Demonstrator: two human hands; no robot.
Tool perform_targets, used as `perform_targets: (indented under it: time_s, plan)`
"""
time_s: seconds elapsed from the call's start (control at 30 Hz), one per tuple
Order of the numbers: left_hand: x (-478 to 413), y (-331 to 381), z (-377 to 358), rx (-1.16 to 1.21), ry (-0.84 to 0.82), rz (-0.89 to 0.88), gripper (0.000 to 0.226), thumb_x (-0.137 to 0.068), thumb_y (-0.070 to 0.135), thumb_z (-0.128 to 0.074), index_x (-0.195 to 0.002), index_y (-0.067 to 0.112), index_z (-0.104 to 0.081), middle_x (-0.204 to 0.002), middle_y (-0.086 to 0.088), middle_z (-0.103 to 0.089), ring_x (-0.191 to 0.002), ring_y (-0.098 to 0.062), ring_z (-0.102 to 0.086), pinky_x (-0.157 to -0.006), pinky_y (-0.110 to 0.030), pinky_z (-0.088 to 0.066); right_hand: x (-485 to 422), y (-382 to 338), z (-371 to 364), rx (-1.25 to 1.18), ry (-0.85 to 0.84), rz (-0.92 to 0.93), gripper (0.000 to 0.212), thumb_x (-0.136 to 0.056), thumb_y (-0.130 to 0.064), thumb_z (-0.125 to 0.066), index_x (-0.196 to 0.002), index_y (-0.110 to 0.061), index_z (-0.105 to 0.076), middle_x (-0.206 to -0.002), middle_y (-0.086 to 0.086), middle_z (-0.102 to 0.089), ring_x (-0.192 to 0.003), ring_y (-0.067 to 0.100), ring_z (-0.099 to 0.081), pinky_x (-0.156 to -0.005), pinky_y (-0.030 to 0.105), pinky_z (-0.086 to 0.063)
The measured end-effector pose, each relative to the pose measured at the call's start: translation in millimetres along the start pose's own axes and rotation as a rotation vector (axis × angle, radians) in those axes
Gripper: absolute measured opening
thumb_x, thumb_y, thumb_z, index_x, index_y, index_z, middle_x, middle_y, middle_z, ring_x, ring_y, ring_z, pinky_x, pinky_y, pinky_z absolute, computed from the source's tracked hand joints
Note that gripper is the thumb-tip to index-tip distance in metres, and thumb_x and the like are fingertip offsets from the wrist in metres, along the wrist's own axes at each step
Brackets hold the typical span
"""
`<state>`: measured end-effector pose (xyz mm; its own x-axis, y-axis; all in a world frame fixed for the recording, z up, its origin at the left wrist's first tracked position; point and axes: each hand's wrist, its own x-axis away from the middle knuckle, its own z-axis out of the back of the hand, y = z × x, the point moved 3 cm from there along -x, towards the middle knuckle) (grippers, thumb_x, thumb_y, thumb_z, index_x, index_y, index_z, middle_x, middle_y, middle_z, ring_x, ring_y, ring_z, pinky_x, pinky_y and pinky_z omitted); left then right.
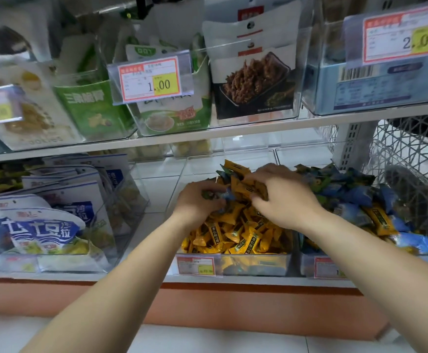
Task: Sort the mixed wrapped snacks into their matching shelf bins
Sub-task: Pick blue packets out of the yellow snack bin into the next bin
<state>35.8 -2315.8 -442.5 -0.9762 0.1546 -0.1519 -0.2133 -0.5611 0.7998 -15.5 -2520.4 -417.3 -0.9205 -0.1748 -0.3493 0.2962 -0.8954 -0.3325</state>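
Forearms over yellow-snack bin (258, 266): left hand (200, 200) fingers clutch blue strays (218, 194), right hand (281, 197) fingers curled into pile, grip unclear; yellow strays (379, 220) in blue-snack bin (307, 266), so roughly midway.

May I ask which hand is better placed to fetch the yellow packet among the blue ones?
Probably the right hand, beside the right bin and nearest the yellow packet, though it grips yellow snacks. The left hand, farther off, grips blue snacks.
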Motion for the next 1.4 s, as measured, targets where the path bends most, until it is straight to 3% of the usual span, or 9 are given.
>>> perform_targets:
  time_s: [0.13,0.23,0.37,0.57,0.77,0.87,0.93,1.17,1.4]
  plan:
    - [21.9,19.7,9.1,0.353,0.042,0.042,0.027,-0.077,0.006,-0.081,-0.096,0.025,-0.078,-0.096,0.004,-0.075,-0.093,-0.022,-0.072,-0.084,-0.038,-0.060,-1.9,-15.5,-15.9,-0.150,-0.167,0.039,0.067,-0.091,-0.051,-0.055,-0.152,-0.041,-0.029,-0.152,-0.007,-0.045,-0.135,0.019,-0.047,-0.107,0.039,-0.045]
    - [32.9,30.9,6.5,0.576,0.007,0.088,0.028,-0.082,0.000,-0.075,-0.105,0.017,-0.075,-0.104,-0.005,-0.075,-0.099,-0.029,-0.071,-0.089,-0.042,-0.058,-5.7,-21.7,-21.0,-0.476,-0.183,-0.038,0.059,-0.095,-0.048,-0.052,-0.151,-0.039,-0.035,-0.149,-0.006,-0.050,-0.134,0.015,-0.049,-0.110,0.040,-0.044]
    - [39.6,42.9,-3.4,0.717,-0.011,0.109,0.029,-0.089,0.000,-0.067,-0.113,0.015,-0.070,-0.112,-0.011,-0.073,-0.106,-0.030,-0.069,-0.091,-0.037,-0.055,-5.6,-27.7,-20.9,-1.004,-0.151,-0.271,0.037,-0.103,-0.038,-0.047,-0.140,-0.034,-0.052,-0.124,0.000,-0.065,-0.088,0.019,-0.075,-0.077,0.038,-0.062]
    - [39.9,61.6,-29.9,0.865,-0.249,0.057,0.040,-0.096,0.001,-0.053,-0.135,0.009,-0.057,-0.120,-0.014,-0.070,-0.112,-0.025,-0.067,-0.095,-0.030,-0.054,-5.3,-3.7,5.2,-1.060,0.064,-0.366,0.007,-0.095,-0.036,-0.064,-0.100,-0.033,-0.067,-0.090,0.005,-0.075,-0.067,0.021,-0.073,-0.053,0.029,-0.056]
    - [28.0,66.1,-36.4,0.506,-0.353,-0.088,0.023,-0.093,0.034,-0.062,-0.104,0.052,-0.071,-0.110,0.026,-0.070,-0.106,0.005,-0.063,-0.084,-0.016,-0.052,0.6,25.7,22.5,-0.878,0.109,-0.289,0.006,-0.087,-0.036,-0.071,-0.088,-0.030,-0.068,-0.082,-0.002,-0.071,-0.073,0.016,-0.069,-0.058,0.031,-0.056]
    - [-0.2,45.2,-25.4,0.154,-0.017,-0.086,0.015,-0.089,0.039,-0.065,-0.102,0.039,-0.073,-0.105,0.019,-0.072,-0.102,-0.001,-0.064,-0.083,-0.021,-0.047,7.6,52.6,33.4,-0.600,0.286,-0.239,0.007,-0.087,-0.030,-0.067,-0.091,-0.034,-0.064,-0.095,-0.012,-0.065,-0.087,0.008,-0.060,-0.073,0.020,-0.047]
    - [-18.1,27.7,-23.1,-0.092,0.155,-0.071,0.013,-0.092,0.032,-0.063,-0.104,0.034,-0.068,-0.107,0.011,-0.068,-0.104,-0.010,-0.063,-0.078,-0.021,-0.044,14.9,70.5,36.9,-0.365,0.329,-0.210,0.016,-0.087,-0.031,-0.060,-0.102,-0.035,-0.061,-0.107,-0.007,-0.060,-0.096,0.012,-0.056,-0.079,0.028,-0.044]
    - [-91.2,-14.3,-48.3,-0.253,0.061,0.230,0.069,-0.093,0.062,-0.046,-0.148,0.021,-0.038,-0.146,-0.011,-0.048,-0.133,-0.032,-0.046,-0.110,-0.049,-0.035,29.6,104.3,9.8,0.061,0.075,-0.187,0.024,-0.096,-0.038,-0.051,-0.115,-0.028,-0.062,-0.117,-0.003,-0.055,-0.103,0.023,-0.055,-0.073,0.030,-0.035]
    - [-107.3,-12.7,-47.7,-0.280,0.040,0.166,0.035,-0.078,0.050,-0.074,-0.099,0.026,-0.058,-0.100,0.002,-0.063,-0.092,-0.020,-0.058,-0.069,-0.031,-0.037,29.3,104.3,10.0,0.081,0.036,-0.207,0.027,-0.096,-0.046,-0.048,-0.114,-0.034,-0.064,-0.119,-0.008,-0.059,-0.115,0.021,-0.051,-0.084,0.033,-0.040]
